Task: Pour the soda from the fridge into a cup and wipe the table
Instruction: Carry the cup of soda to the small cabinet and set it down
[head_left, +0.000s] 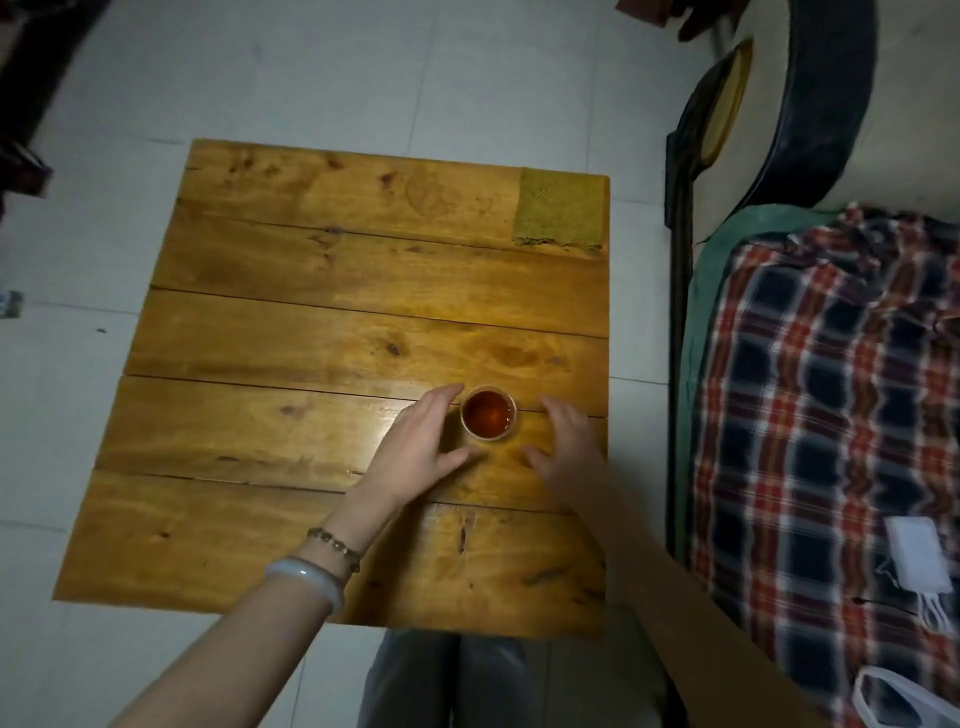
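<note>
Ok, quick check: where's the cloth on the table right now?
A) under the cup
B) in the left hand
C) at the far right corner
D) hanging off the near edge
C: the cloth lies flat at the far right corner of the table, well away from the cup; the left hand and right hand flank the cup, both empty.

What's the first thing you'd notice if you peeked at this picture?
A small cup full of dark reddish drink stands on the near right of the wooden table, with an open left hand and right hand on either side. A green cloth lies in the far right corner.
</note>
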